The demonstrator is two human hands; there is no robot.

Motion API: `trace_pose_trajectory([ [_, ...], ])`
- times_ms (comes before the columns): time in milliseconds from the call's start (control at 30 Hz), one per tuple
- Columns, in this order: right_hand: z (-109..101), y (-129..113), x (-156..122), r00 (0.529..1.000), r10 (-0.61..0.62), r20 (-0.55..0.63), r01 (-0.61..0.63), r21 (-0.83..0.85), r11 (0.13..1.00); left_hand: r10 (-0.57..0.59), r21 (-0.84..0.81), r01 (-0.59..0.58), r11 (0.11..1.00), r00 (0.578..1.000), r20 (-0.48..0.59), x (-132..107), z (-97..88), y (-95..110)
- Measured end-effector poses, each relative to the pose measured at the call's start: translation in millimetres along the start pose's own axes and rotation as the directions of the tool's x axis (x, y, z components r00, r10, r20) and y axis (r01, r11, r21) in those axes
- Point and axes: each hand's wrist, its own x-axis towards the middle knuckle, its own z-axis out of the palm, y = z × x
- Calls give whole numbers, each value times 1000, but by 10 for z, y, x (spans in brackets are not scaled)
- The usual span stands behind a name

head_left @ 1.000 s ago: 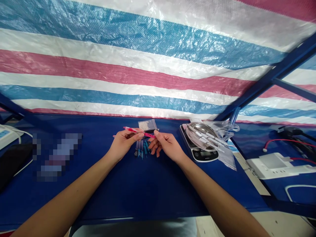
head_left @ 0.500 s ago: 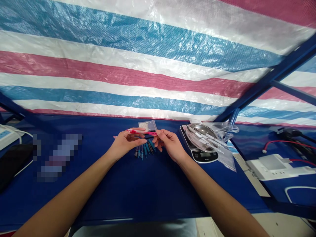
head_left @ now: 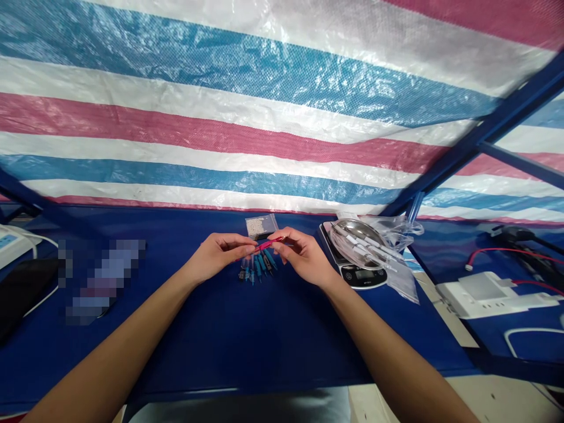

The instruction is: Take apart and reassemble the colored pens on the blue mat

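Between my two hands a slim pink pen (head_left: 269, 242) is held above the table, lying almost level with its right end a little higher. My left hand (head_left: 220, 257) pinches the left part, and its fingers hide that end. My right hand (head_left: 303, 257) grips the right part between thumb and fingers. Just below the pen, several blue and clear pens (head_left: 259, 267) lie fanned out on the blue table (head_left: 259, 341). Behind them rests a small clear bag (head_left: 259, 225) of whitish bits.
A kitchen scale (head_left: 363, 277) to the right carries a metal bowl (head_left: 352, 226) with white sticks and plastic bags. Farther right sits a white power strip (head_left: 489, 294). A black phone-like slab (head_left: 29, 288) lies at left. Striped sheeting (head_left: 247, 126) hangs behind.
My hands have drawn closer together on the pink pen. My left fingers now cover more of its left part, and its right end tilts slightly upward.
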Motion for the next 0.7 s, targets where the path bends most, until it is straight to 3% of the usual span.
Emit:
trace_pose_trajectory([
  [133, 7, -28, -18, 1000, 12, 27, -12, 0, 1000, 22, 8, -23, 1000, 998, 53, -31, 41, 10],
  [300, 72, 12, -23, 999, 10, -33, -10, 23, 1000, 199, 229, -173, 958, 975, -96, -49, 110, 74],
  [433, 83, 97, 2, 997, -16, -69, 19, 37, 999, 315, 377, -216, 901, 922, -225, -2, -50, 84],
  [533, 53, 174, 21, 997, -4, -82, 2, -28, 1000, 331, 579, -77, 812, 878, -346, 30, -362, 18],
  [633, 13, 252, 34, 995, -16, -95, -2, -193, 981, 327, 783, 123, 610, 861, -390, 21, -694, -75],
  [700, -19, 306, 42, 993, -62, -98, 25, -343, 939, 295, 817, 226, 531, 854, -428, 3, -836, -130],
])
